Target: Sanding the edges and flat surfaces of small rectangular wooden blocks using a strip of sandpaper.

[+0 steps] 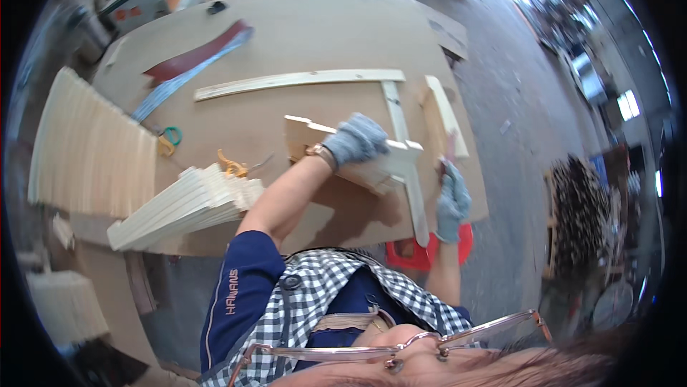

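My left hand (358, 138), in a grey work glove, is closed around a pale notched wooden piece (383, 167) tilted above the table. A narrow rounded wooden slat (416, 208) runs from the held piece's right end toward me; I cannot tell whether the two are joined. At the table's right edge, my gloved right hand (452, 204) pinches a thin reddish-brown strip (451, 147), which looks like sandpaper. Just beyond that hand a pale wooden board (447, 116) rests near the edge. A long flat slat (300, 83) lies farther off, meeting an upright slat (394, 109) at its right end.
Stacked wooden slats (186, 204) and a larger stack (93, 151) occupy the left. Near them lie green-and-yellow scissors (170, 138) and a yellow-handled tool (232, 165). A dark red sheet (197, 54) curls at far left. Something red (411, 253) stands below the near right edge.
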`<state>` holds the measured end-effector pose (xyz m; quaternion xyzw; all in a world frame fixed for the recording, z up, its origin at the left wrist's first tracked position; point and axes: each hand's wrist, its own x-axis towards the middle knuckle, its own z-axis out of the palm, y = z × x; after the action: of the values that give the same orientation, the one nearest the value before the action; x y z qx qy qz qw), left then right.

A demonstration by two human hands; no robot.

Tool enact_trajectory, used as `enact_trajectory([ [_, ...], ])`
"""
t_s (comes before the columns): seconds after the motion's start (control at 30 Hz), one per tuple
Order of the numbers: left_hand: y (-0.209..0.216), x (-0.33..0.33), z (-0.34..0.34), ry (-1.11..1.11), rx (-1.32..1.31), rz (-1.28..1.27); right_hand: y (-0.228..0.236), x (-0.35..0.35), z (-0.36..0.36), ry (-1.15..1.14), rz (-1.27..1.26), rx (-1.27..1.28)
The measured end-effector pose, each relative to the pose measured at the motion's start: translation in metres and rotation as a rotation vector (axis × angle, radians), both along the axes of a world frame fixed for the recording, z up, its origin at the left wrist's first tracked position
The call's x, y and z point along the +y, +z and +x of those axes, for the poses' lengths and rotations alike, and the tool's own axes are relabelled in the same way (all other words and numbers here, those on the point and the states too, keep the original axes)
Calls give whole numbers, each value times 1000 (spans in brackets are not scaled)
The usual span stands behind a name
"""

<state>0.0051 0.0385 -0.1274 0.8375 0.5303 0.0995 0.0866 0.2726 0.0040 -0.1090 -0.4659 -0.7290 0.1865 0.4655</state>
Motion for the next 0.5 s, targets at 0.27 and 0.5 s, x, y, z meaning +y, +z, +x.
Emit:
enact_trajectory([
  [0.27,-34,-31,15,138,-71,439,-53,54,-35,-24,120,-287],
  [0.5,-28,-34,18,162,-83,308,-60,-6,-49,28,240,-513],
])
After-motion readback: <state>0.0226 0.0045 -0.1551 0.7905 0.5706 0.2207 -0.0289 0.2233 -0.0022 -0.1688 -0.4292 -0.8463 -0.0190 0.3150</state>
